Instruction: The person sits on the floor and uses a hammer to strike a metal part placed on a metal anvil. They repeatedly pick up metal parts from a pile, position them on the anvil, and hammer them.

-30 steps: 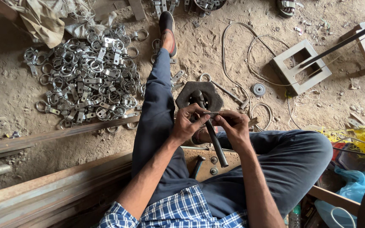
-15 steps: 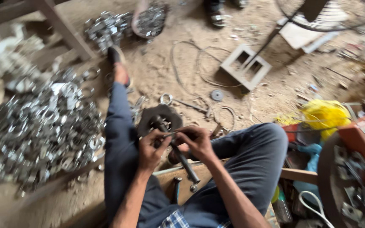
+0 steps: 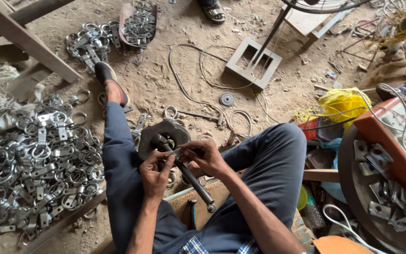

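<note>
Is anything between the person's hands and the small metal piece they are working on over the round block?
Nothing visible. Both the left hand and right hand already pinch the small metal piece, which sits just above the hammer and round block.

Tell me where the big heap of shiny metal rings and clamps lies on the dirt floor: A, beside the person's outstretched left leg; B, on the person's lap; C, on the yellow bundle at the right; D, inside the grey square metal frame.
A: the heap of shiny metal rings and clamps spreads over the dirt floor just beside the outstretched left leg in blue trousers, at the left of the view.
</note>
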